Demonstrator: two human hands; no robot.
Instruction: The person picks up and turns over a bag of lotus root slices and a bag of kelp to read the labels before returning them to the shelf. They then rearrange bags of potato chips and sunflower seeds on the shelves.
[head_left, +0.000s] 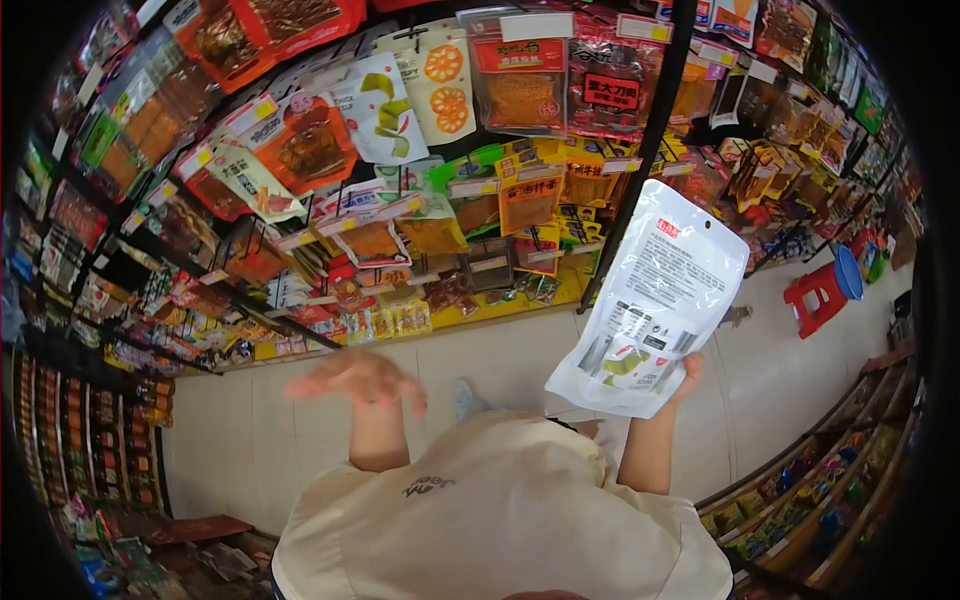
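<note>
At three o'clock, white pouch [665,290] with red, black and green print, red stool [806,300], blue basin [849,272]; at twelve, cream packet [422,100] patterned with orange wheels

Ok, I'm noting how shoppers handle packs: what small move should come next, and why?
Probably bring the left hand to the white pouch's lower left edge: the right hand alone holds it, at the lower right, and its printed text faces the wearer.
</note>
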